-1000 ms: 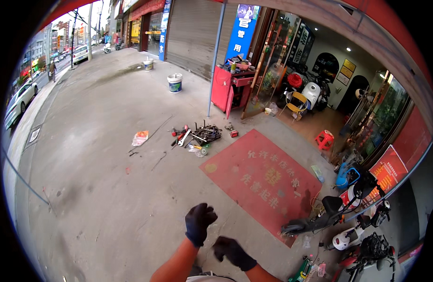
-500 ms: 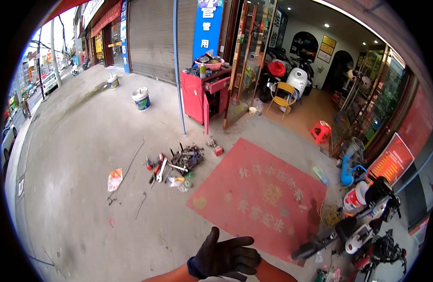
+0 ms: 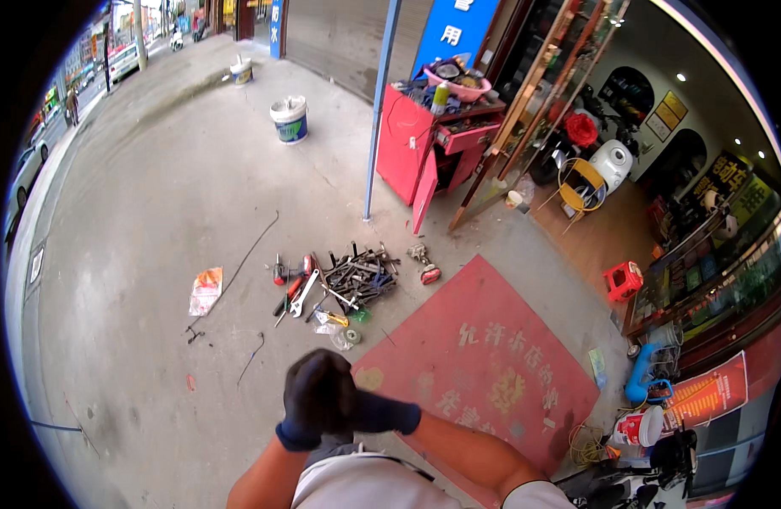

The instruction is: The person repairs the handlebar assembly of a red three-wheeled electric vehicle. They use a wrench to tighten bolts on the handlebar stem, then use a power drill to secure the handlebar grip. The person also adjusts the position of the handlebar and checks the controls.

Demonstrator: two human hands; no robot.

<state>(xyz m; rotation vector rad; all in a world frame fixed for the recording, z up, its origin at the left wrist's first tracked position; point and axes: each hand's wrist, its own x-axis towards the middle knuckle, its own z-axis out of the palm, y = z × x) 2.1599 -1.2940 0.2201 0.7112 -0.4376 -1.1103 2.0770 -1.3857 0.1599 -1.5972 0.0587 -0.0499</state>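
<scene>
Both hands wear dark gloves and are pressed together low in the middle. My left hand [image 3: 318, 390] has its fingers curled over the front of my right hand [image 3: 382, 411]; the right fingers are hidden behind it. Beyond them on the concrete lie a pile of loose tools [image 3: 365, 280], an adjustable wrench [image 3: 302, 297], red-and-black power tools [image 3: 279, 270] and a crumpled plastic bag [image 3: 206, 291]. A red mat [image 3: 475, 322] lies to the right of the hands.
A white paint bucket [image 3: 289, 119] and a pole [image 3: 375, 153] stand ahead, beside an open red tool cabinet [image 3: 399, 144]. An open glass-doored shop holds scooters and a red stool [image 3: 622, 280]. A blue compressor [image 3: 641, 373] is at right; parked cars [image 3: 30, 165] line the left.
My hands have come together and shifted left; the left one, spread with palm showing half a second ago, is now curled over the right. The view has tilted down and turned.
</scene>
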